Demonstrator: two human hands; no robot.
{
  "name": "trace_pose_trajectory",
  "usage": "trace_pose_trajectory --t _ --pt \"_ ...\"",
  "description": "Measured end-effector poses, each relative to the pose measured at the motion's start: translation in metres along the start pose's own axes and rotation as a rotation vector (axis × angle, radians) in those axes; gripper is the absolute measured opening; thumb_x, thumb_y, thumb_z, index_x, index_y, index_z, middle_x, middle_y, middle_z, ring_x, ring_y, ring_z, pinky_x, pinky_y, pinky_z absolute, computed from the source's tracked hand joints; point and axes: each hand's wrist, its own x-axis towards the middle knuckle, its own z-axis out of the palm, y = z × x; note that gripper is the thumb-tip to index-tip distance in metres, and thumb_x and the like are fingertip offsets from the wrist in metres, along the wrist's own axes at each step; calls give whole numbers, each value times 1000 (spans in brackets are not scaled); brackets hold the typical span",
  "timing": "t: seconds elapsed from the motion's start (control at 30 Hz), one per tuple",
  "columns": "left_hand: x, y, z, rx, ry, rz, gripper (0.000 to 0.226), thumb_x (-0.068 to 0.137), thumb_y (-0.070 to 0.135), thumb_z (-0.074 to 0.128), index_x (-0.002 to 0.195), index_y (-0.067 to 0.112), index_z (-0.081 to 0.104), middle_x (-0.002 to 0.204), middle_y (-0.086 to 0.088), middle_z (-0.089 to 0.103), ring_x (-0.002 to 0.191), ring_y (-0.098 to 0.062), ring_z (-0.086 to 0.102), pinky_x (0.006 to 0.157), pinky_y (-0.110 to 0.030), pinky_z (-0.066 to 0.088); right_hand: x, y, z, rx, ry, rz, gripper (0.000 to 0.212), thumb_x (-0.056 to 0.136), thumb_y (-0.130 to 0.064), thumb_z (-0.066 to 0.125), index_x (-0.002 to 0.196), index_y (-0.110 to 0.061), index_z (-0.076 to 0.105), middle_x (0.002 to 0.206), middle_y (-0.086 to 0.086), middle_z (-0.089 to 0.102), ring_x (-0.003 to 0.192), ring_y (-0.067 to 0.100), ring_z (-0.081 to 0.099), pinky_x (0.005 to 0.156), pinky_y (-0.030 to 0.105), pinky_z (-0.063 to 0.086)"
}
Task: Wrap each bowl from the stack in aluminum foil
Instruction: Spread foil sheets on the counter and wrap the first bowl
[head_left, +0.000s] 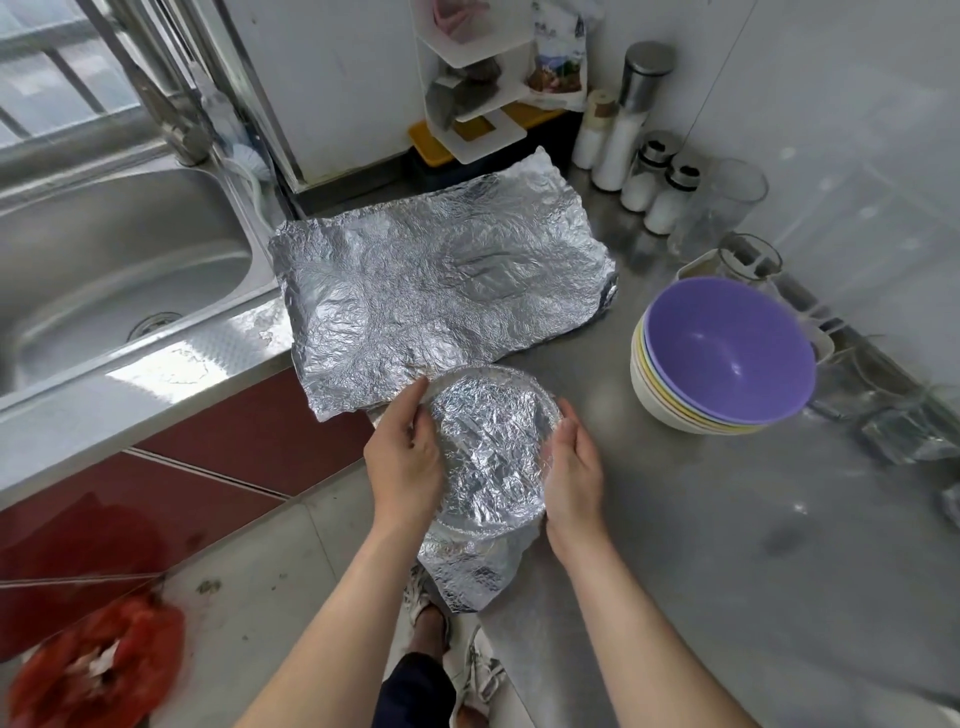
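Observation:
A foil-covered bowl (491, 447) sits at the front edge of the steel counter, its crinkled foil stretched over the rim with a loose flap hanging off the counter edge toward me. My left hand (405, 457) presses the foil against the bowl's left side. Against the right side lies my right hand (571, 467), fingers curled on the foil. A stack of bowls (722, 358) with a purple one on top stands to the right. Several crumpled foil sheets (436, 280) lie spread flat behind the bowl.
A steel sink (119, 270) with a tap is on the left. Salt shakers and bottles (649, 171), a glass jar and a white rack stand at the back. Clear containers sit at the right edge. A red bag (98, 665) lies on the floor below.

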Motion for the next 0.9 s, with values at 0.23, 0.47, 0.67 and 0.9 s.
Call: trace_pose_trajectory --t 0.23,0.47,0.67,0.9 --pt "-5 -10 1 -28 69 -36 38 101 18 45 137 24 55 128 -3 64 118 -40 56 100 -59 45 -2 -10 5 -13 -43 40 41 107 -25 32 146 -19 40 150 -1 41 136 13 40 111 28 33" --pt "-5 -11 -12 22 99 6 23 96 17 58 116 26 66 117 5 63 114 -18 58 102 -39 45 17 -41 -14 -202 -269 -25 52 104 -31 39 153 -25 23 151 -16 26 131 -5 28 97 9 28" --pt "14 -2 -9 5 -216 -2 37 101 24 52 138 20 55 139 2 55 116 -4 56 87 -6 44 41 -55 -6 -473 -407 -68 38 105 -25 36 138 -14 51 126 20 61 116 33 56 93 36 47" --pt "4 -7 -6 10 -109 -29 35 104 15 42 136 18 56 115 -3 68 72 6 62 60 -5 41 41 -53 -1 -620 -408 -125 40 104 -26 39 88 5 57 58 3 38 53 14 35 56 28 29"
